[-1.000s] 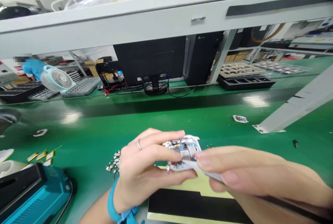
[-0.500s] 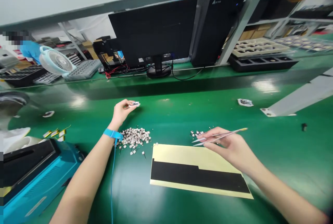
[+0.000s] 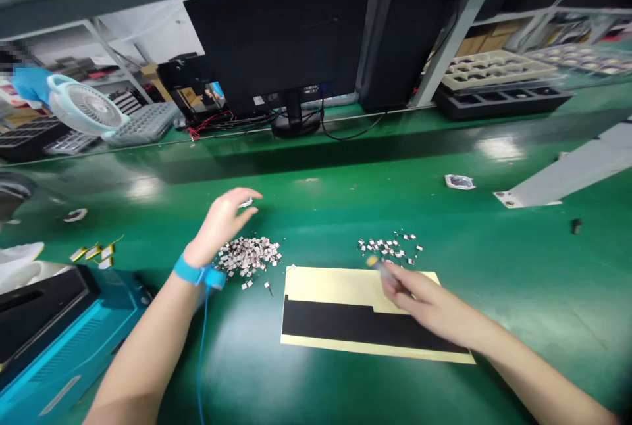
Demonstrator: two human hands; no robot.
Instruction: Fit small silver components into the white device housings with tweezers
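My left hand, with a blue wrist strap on its wrist, is open, thumb and fingers apart. A small whitish part shows between them, apparently lying on the green table. Just below the hand is a heap of small pale square pieces with dark leads. My right hand is closed on tweezers, blurred by motion, their yellowish end pointing up and left. It hovers over a yellow sheet bearing a black strip. Beyond the sheet lies a smaller scatter of similar pieces.
A monitor and a black computer tower stand at the back. A teal machine occupies the left. A slanted metal leg meets the table at right, near another whitish part. The strap's blue cord runs toward me.
My left hand has opened and let go of the small whitish part. My right hand has moved down over the sheet, turning the tweezers so their yellowish end points left. The view has shifted slightly.
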